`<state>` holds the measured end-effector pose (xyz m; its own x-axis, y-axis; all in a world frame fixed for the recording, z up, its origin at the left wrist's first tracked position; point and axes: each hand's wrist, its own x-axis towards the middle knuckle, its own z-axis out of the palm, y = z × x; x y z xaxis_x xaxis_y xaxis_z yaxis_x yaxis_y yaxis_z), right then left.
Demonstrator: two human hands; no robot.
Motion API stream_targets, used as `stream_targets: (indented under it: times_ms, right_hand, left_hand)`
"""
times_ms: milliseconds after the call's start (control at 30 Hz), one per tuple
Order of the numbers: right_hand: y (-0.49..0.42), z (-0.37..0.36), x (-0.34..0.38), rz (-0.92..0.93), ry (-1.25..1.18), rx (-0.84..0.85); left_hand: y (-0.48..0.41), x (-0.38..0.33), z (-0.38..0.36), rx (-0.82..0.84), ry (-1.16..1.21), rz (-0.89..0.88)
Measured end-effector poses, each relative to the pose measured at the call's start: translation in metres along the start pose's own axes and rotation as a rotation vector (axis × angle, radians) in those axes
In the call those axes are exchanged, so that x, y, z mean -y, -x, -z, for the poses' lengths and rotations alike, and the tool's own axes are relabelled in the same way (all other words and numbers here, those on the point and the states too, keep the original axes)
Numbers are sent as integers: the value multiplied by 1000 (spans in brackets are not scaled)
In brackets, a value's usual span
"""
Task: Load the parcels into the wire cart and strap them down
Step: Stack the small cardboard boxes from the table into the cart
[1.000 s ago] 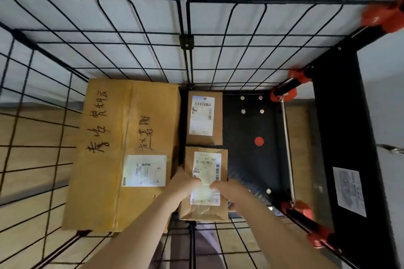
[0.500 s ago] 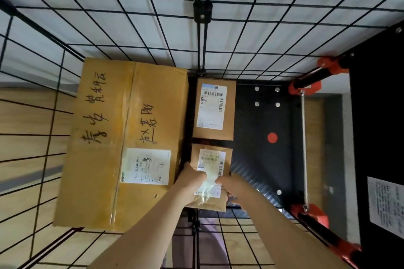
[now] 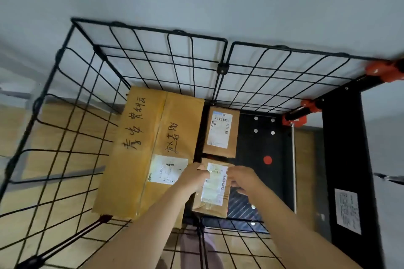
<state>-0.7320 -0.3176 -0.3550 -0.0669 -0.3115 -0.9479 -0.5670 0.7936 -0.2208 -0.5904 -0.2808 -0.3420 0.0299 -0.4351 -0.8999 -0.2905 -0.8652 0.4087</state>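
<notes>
I look down into a black wire cart. A large brown box with handwritten characters and a white label fills its left side. A small brown parcel with a shipping label lies at the back, right of the box. In front of it lies a second small brown parcel. My left hand grips that parcel's left edge and my right hand grips its right edge, both reaching over the cart's near wall.
The cart's black floor lies bare at the right, with a red dot and bolts. A thin metal rod between red fittings runs along the right side. A black upright panel carries a white label. Wooden flooring surrounds the cart.
My head has risen and pulled back, so the whole cart shows. Both hands have shifted from the near small parcel's front part to its far half.
</notes>
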Motion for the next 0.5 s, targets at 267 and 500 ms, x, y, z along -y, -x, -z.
stream_targets:
  times_ms: [267,500]
  right_hand:
    - [108,-11,33,221,-47,-67]
    - [213,-46,64,512,-115,-108]
  left_hand:
    - [91,-7,64,-89,-98,-232]
    - [187,-5,123,-186,-157,-446]
